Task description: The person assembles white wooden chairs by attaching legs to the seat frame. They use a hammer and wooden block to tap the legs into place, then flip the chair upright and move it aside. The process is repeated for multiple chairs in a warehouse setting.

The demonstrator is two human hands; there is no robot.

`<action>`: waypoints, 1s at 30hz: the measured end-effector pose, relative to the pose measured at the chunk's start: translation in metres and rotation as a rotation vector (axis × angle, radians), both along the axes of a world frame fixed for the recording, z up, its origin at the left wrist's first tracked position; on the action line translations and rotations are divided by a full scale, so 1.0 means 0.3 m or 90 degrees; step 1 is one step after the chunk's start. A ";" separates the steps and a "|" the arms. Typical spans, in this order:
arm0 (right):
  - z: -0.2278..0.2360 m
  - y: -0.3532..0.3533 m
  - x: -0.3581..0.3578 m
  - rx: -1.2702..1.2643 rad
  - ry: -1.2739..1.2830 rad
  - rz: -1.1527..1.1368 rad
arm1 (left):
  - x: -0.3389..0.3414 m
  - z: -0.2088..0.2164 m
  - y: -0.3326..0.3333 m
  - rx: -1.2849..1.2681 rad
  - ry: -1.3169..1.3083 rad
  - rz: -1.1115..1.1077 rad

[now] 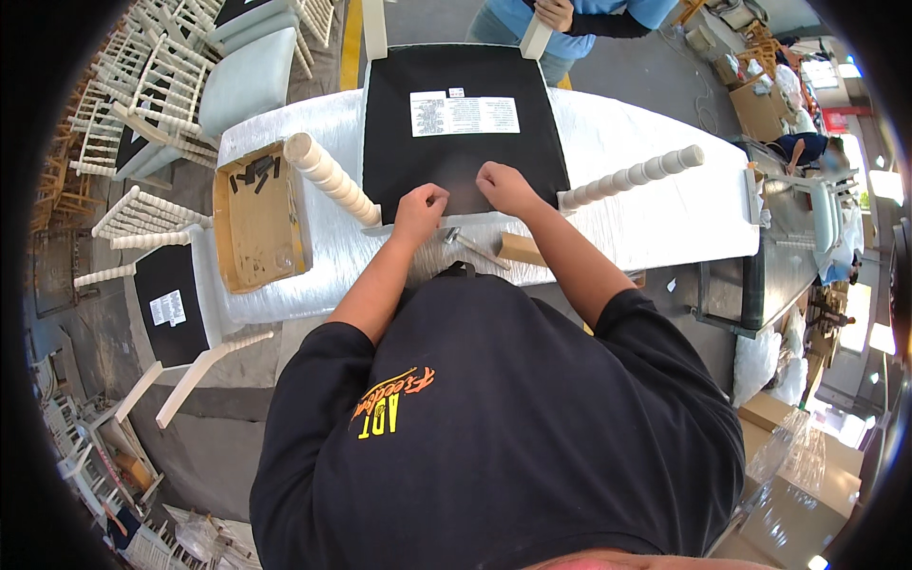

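"while both hands hang over the upturned chair (461,160), which is closer to its near edge?"

"the left hand (418,211), i'd say. it's right about that edge, toward the near-left corner; the right hand (505,188) reaches a little farther in over the black underside."

"and the fingers?"

"curled inward on both. whether the left thumb and fingertips pinch something small, i can't tell, nor whether the right fingers hold anything or touch the cloth."

"so where does the chair lie from them?"

"straight ahead, away from the body. it's on the plastic-covered worktop (665,228), near end close to the worktop's near edge, far end by the far edge. its long axis runs from one edge to the other, across the worktop's length."

"which way does it point?"

"bottom up. the left turned leg (332,181) and right turned leg (632,179) rise from the near corners, one outside each forearm. the square legs (375,28) are at the far end. i can't see the backrest."

"anyone over there?"

"a co-worker (617,9) past the far edge, one hand at the far-right leg."

"anything close by?"

"a hammer-like tool (483,252) near the worktop's near edge, head toward the left hand, handle slanting to a wooden block (521,250). at the worktop's left end there's a cardboard tray (261,223), dark pieces (255,173) in its far part."
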State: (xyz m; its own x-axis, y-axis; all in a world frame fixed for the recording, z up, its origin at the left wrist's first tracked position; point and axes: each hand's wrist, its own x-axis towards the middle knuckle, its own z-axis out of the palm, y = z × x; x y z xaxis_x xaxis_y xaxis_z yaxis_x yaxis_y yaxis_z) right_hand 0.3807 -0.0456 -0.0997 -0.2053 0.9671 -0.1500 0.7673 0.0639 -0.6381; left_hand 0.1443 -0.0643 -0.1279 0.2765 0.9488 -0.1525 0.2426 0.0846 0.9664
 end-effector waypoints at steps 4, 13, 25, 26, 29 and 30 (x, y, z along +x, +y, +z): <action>0.068 -0.080 -0.015 -0.176 0.139 -0.053 | -0.001 0.005 -0.003 -0.015 -0.014 -0.006; -0.004 -0.085 -0.036 -0.169 0.046 0.032 | 0.002 -0.021 0.001 0.035 -0.001 -0.016; -0.016 -0.071 -0.072 -0.139 -0.053 0.078 | -0.002 -0.046 0.018 0.013 -0.019 -0.024; -0.017 -0.072 -0.073 -0.129 -0.053 0.082 | -0.002 -0.045 0.017 0.013 -0.018 -0.024; -0.020 -0.071 -0.079 -0.107 -0.058 0.092 | -0.002 -0.046 0.016 0.016 -0.015 -0.023; -0.019 -0.071 -0.079 -0.105 -0.060 0.089 | 0.000 -0.047 0.018 0.019 -0.015 -0.022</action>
State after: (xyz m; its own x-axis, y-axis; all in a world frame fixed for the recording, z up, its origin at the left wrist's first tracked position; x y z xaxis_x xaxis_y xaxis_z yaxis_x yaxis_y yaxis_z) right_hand 0.3570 -0.0669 -0.1055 -0.3131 0.8910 -0.3288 0.8152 0.0746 -0.5743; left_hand 0.1441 -0.0590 -0.1420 0.3124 0.9426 -0.1178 0.2221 0.0481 0.9738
